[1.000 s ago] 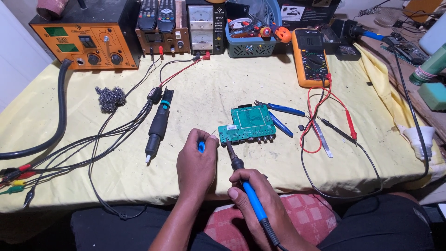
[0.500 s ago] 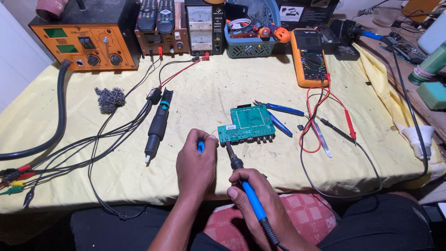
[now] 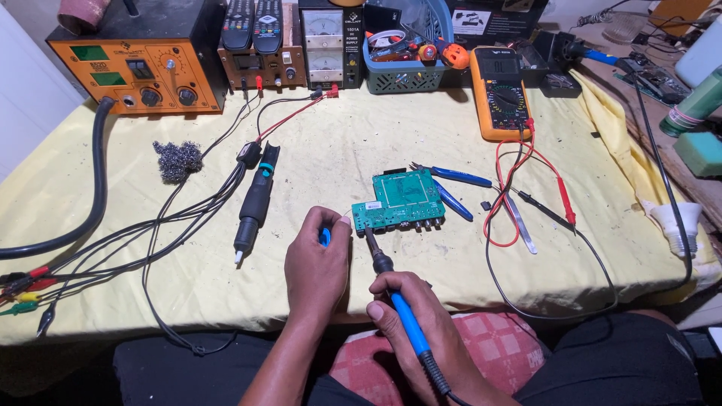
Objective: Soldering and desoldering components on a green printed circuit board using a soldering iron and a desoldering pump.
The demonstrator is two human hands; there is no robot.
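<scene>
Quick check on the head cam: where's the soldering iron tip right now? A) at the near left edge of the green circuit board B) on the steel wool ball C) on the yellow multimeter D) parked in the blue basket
A: the right hand holds the blue-handled soldering iron with its tip at the near left edge of the green circuit board, while the left hand rests beside that corner.

Bench under yellow cloth, probably.

One circuit board; two remotes
</scene>
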